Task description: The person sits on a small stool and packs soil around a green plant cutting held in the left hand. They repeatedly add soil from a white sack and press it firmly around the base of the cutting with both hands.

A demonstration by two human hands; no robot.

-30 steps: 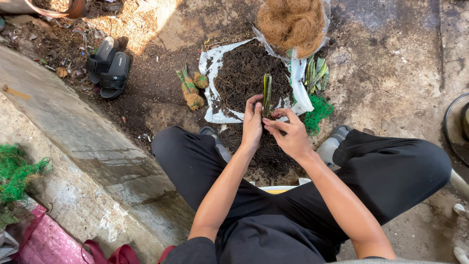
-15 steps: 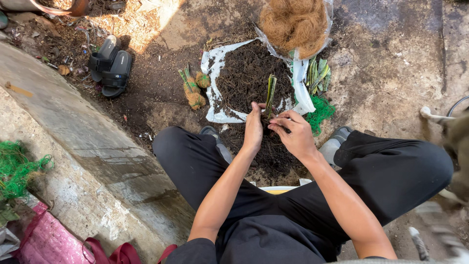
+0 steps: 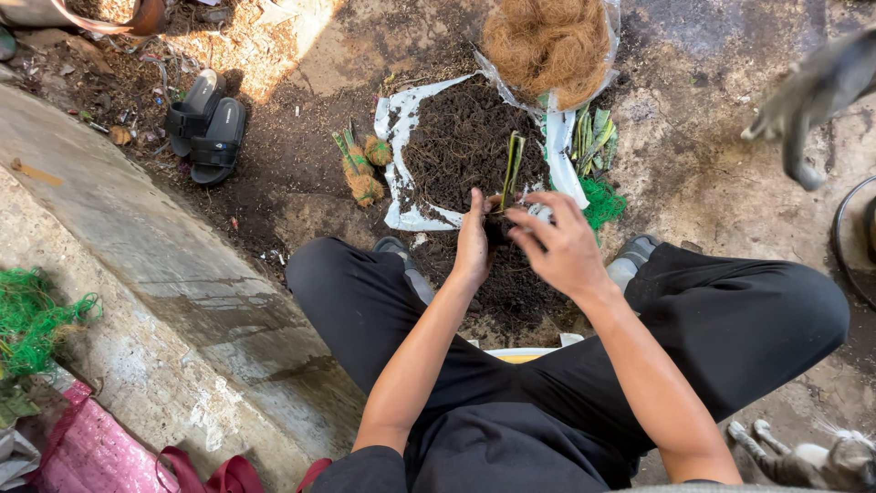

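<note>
I sit on the ground with my knees apart, in black trousers. My left hand and my right hand are cupped together around the dark, soil-covered base of a small green plant cutting, whose narrow leaves stand upright between them. Just beyond my hands lies a pile of dark soil on a white plastic sheet. A clump of brown coconut fibre sits in a clear bag at the far edge of the sheet.
Two fibre-wrapped plant bundles lie left of the sheet. More green cuttings and green netting are on the right. Black sandals rest at the upper left. A concrete ledge runs along my left. A cat moves at the right.
My hands have closed in tighter around the cutting's base and shifted slightly. A cat has come into view at the right edge and moved up toward the far right.
</note>
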